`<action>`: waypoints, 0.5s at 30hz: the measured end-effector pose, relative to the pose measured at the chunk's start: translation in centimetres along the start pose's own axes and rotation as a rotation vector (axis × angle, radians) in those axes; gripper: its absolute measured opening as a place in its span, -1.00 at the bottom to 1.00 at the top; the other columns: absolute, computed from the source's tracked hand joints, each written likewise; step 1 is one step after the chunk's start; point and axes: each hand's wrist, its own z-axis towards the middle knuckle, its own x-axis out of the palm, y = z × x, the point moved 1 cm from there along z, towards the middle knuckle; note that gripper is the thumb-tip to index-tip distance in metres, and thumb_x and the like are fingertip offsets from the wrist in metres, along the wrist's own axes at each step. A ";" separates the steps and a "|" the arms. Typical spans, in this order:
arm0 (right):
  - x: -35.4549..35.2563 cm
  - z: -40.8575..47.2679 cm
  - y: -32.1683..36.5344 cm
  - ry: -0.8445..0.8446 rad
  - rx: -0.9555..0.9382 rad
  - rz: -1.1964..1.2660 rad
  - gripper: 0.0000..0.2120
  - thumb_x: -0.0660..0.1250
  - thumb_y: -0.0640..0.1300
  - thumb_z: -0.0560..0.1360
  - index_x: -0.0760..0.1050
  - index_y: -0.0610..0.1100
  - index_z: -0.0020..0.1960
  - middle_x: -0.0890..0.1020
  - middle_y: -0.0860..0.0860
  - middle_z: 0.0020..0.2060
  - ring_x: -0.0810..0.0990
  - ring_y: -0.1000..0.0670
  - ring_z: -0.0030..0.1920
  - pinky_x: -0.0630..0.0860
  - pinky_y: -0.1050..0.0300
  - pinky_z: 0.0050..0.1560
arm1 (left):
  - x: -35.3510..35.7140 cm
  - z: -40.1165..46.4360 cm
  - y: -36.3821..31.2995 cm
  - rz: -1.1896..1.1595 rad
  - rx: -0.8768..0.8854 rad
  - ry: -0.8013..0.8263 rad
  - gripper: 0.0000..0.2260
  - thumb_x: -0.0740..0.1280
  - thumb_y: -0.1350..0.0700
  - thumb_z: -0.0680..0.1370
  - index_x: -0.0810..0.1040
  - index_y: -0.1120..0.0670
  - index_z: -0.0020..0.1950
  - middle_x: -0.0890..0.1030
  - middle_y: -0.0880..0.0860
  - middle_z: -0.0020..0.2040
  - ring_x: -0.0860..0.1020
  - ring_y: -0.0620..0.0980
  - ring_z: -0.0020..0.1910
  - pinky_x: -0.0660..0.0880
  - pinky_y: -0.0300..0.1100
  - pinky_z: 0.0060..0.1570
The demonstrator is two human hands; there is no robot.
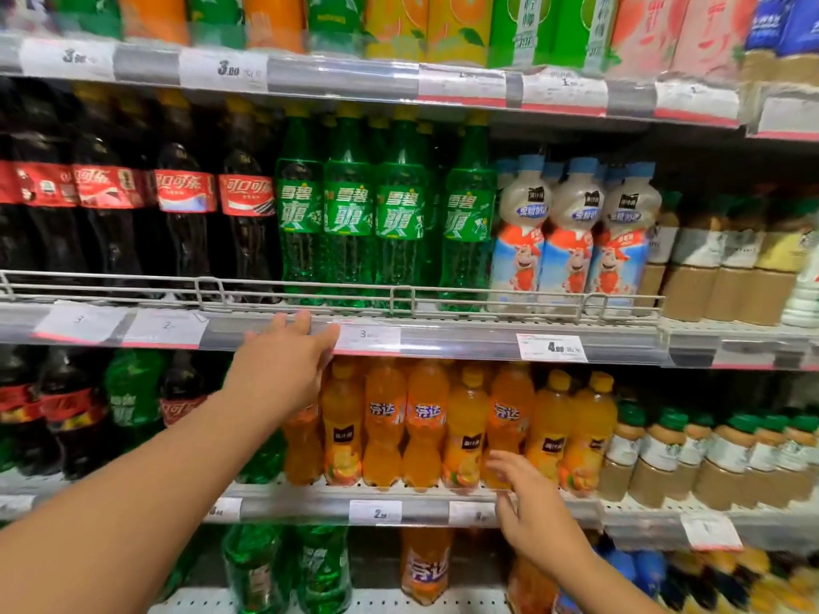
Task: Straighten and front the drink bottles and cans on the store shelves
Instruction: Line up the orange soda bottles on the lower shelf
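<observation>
Orange bottles [465, 427] — right hand [532, 511] touches one with fingers spread, left hand [283, 370] open before them.

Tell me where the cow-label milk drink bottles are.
In the head view, the cow-label bottles stand on the middle shelf, right of centre, between the green soda bottles and the brown tea bottles.

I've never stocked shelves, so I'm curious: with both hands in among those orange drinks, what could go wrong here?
The orange bottles stand packed close, so the right hand nudging one at its base could tip its neighbours. That shelf shows no wire rail like the one above, so one could fall off. The left hand hides the bottle behind it.
</observation>
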 end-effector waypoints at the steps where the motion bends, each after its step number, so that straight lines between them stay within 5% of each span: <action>1: -0.5 1.1 0.3 -0.079 0.028 0.018 -0.64 0.24 -0.22 0.55 0.45 0.00 0.32 0.43 0.15 0.31 0.39 0.19 0.29 0.26 0.40 0.29 | -0.2 0.2 -0.1 0.023 -0.009 0.028 -0.66 0.05 -0.03 0.66 0.24 -0.11 0.44 0.23 0.14 0.51 0.27 0.21 0.39 0.43 0.15 0.10; 6: -3.2 6.4 2.1 -0.206 0.051 0.090 -0.54 0.27 -0.13 0.55 0.30 -0.01 0.43 0.39 0.11 0.19 0.51 0.23 -0.06 0.40 0.42 -0.13 | -1.7 1.0 -1.0 0.108 -0.031 0.090 -0.79 0.20 0.15 0.55 0.44 -0.01 0.17 0.43 0.18 0.32 0.46 0.19 0.15 0.42 -0.01 -0.21; 9: -3.4 9.2 2.6 -0.110 0.118 0.006 -0.37 0.26 -0.04 0.55 0.11 -0.05 0.55 0.27 -0.07 0.47 0.55 -0.04 0.19 0.51 0.07 0.14 | -2.1 1.2 -1.1 0.119 -0.021 0.079 -0.77 0.21 0.13 0.53 0.46 -0.02 0.17 0.48 0.09 0.04 0.45 0.11 -0.08 0.35 -0.07 -0.29; 11: -3.1 10.4 2.9 -0.067 0.161 -0.033 -0.32 0.25 0.00 0.56 0.06 -0.14 0.57 0.17 -0.12 0.54 0.30 -0.10 0.46 0.32 0.05 0.38 | -1.9 1.4 -1.1 0.119 -0.035 0.089 -0.66 0.21 0.14 0.53 0.44 -0.04 0.31 0.50 0.13 0.21 0.50 0.13 0.05 0.36 -0.07 -0.24; 15: -2.2 10.7 2.8 0.023 0.168 -0.025 -0.37 0.24 -0.01 0.57 0.11 -0.13 0.56 0.19 -0.11 0.54 0.14 -0.04 0.53 0.19 0.10 0.44 | -1.8 1.5 -1.2 0.129 -0.038 0.080 -0.69 0.20 0.15 0.53 0.46 -0.03 0.26 0.50 0.13 0.21 0.49 0.11 -0.01 0.42 -0.07 -0.22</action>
